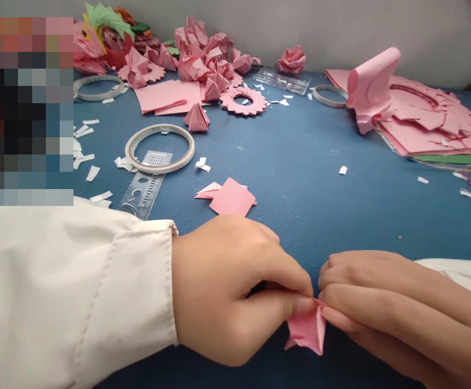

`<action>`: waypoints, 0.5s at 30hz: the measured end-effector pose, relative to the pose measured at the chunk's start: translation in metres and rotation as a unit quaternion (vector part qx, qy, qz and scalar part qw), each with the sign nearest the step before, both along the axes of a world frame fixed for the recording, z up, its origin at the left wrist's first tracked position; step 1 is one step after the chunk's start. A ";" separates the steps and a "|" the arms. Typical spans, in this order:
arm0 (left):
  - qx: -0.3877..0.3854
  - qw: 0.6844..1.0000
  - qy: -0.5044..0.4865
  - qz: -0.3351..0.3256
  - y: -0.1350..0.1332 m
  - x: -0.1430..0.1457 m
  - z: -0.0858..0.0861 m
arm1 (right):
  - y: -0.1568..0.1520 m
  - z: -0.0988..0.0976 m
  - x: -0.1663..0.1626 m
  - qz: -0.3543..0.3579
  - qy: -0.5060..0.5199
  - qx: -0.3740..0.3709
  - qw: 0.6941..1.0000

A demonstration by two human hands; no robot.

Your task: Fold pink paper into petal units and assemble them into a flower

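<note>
Cream cloth covers the near left: a sleeve (73,286) runs in to the left hand (231,286), whose thumb and forefinger pinch the top edge of a small folded pink paper (306,329). From the other side comes the right hand (377,302), its fingers bunched together and closed on the upper right corner of that same paper, which hangs between the two hands, its lower points jutting toward the camera.

Just beyond the left hand, some folded pink pieces (233,198) lie on the blue tabletop (284,162). Left of them, a clear ruler (142,189) slants with its far end beneath a large tape roll (170,166). White scraps (93,173) are scattered at the left, with a few more across the table.

Farther off stand a pointed pink bud (197,118), a pleated pink ring (228,102) and some flat pink sheets (166,97). To the right, a curled pink sheet (369,84) rises beside a stack of pink paper (430,129), with green paper (458,158) showing along its near edge. Behind, folded pink flowers (207,59) heap up near the pale wall (320,27).
</note>
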State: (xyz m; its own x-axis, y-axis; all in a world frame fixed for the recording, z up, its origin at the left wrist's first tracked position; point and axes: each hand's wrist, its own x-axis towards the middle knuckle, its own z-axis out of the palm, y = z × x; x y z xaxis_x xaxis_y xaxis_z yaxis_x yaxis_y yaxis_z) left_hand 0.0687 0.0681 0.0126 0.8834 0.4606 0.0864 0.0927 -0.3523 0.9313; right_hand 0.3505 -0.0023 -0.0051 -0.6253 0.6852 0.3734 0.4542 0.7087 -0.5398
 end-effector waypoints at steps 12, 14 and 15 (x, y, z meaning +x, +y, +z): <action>0.188 0.977 -0.043 0.090 -0.009 -0.003 -0.001 | 0.003 -0.003 0.019 -0.016 -0.064 0.046 0.997; 0.208 0.971 -0.043 0.109 -0.011 -0.003 -0.001 | -0.003 -0.007 0.021 -0.031 -0.062 0.063 0.996; 0.216 0.969 -0.039 0.112 -0.012 -0.004 -0.001 | -0.005 -0.008 0.022 -0.037 -0.061 0.070 0.995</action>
State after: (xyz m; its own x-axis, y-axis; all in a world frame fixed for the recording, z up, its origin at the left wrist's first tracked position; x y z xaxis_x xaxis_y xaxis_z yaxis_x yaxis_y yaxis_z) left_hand 0.0650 0.0561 0.0120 0.7486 0.5456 0.3769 0.1465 -0.6904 0.7085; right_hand 0.3722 -0.0069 -0.0130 -0.6222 0.6773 0.3926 0.5634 0.7356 -0.3762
